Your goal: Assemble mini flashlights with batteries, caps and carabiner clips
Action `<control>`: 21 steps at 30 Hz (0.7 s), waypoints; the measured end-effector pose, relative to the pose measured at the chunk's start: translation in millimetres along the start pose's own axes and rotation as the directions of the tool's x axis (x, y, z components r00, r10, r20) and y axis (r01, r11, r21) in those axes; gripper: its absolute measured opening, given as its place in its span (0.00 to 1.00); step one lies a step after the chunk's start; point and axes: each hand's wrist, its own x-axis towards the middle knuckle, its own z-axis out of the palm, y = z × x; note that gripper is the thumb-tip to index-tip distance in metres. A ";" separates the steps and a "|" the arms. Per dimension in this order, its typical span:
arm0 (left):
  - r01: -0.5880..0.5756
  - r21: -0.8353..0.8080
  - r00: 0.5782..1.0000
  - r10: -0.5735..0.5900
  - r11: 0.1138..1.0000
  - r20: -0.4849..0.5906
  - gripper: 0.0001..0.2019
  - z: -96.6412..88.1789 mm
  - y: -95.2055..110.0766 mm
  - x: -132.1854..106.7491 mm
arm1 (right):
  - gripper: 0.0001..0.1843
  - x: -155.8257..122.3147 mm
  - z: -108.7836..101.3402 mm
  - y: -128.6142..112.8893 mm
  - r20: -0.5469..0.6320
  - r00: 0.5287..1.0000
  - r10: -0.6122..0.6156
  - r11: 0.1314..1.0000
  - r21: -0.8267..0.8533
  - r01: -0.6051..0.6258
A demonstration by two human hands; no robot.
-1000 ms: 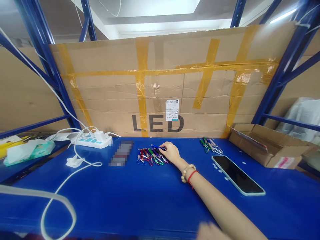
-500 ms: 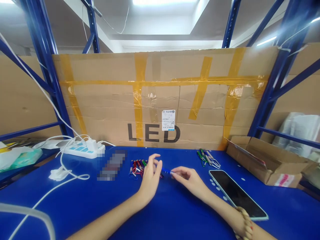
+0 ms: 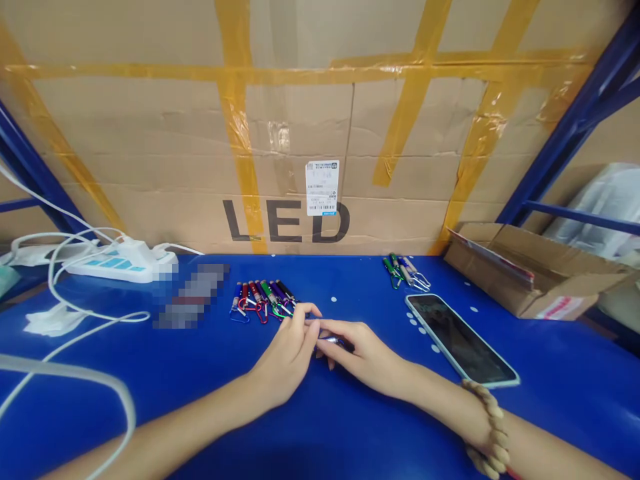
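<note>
My right hand [image 3: 367,350] is closed round a small blue mini flashlight [image 3: 333,341], whose silvery end shows between thumb and fingers. Against its left end, my left hand [image 3: 287,353] has thumb and fingers bent together, meeting the right fingertips; the exact grip there is partly hidden. Just beyond my left hand lies a row of mini flashlights [image 3: 259,291] in blue, red, green, purple and black, with carabiner clips towards me. Farther right, another small group of mini flashlights [image 3: 401,269], green and silver, rests on the blue table [image 3: 320,427].
A phone [image 3: 463,340] lies right of my hands, before an open cardboard box [image 3: 540,273]. On the left are a white power strip [image 3: 117,261], loose cables [image 3: 100,327] and a pixelated patch [image 3: 193,297]. A big cardboard panel [image 3: 300,133] stands behind.
My view has tilted down. My hands have come together, and the blue flashlight, earlier sticking out between them, is now mostly covered by my right fingers.
</note>
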 end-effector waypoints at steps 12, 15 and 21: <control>-0.114 -0.322 0.972 0.038 0.940 -0.233 0.09 -9.8 -1.3 3.0 | 0.19 -2.1 9.1 0.5 -0.061 0.994 -0.086 0.958 -0.280 0.065; -0.022 -0.483 0.991 0.082 0.875 0.103 0.13 -12.0 1.8 1.6 | 0.19 -3.0 7.9 1.5 -0.016 0.998 -0.057 0.948 -0.313 0.049; 0.050 -0.608 0.993 0.023 0.792 0.112 0.16 -9.1 5.3 -0.8 | 0.18 -0.8 7.1 1.1 0.013 0.996 -0.087 0.954 -0.287 0.087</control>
